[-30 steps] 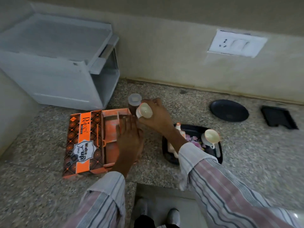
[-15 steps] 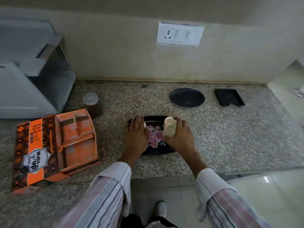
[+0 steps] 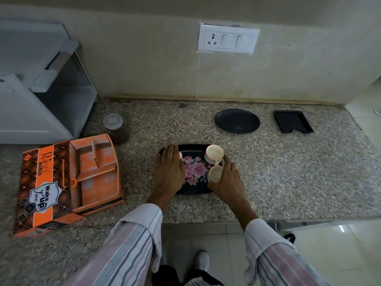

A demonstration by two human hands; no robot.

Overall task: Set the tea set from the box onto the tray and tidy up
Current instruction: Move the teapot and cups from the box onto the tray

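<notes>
- Since half a second ago, a second cream cup has appeared upright on the tray's far right, and the right hand's cup has come lower.
- Orange cardboard box (image 3: 70, 182) lies open on the speckled granite counter (image 3: 288, 172), well left of the tray.
- Left hand (image 3: 170, 172) rests flat, fingers extended, on the black oval floral tray (image 3: 194, 172).
- Cream teacup (image 3: 214, 154) stands on the tray.
- Right hand (image 3: 226, 182) grips another cream cup (image 3: 215, 173) at the tray's right edge.
</notes>
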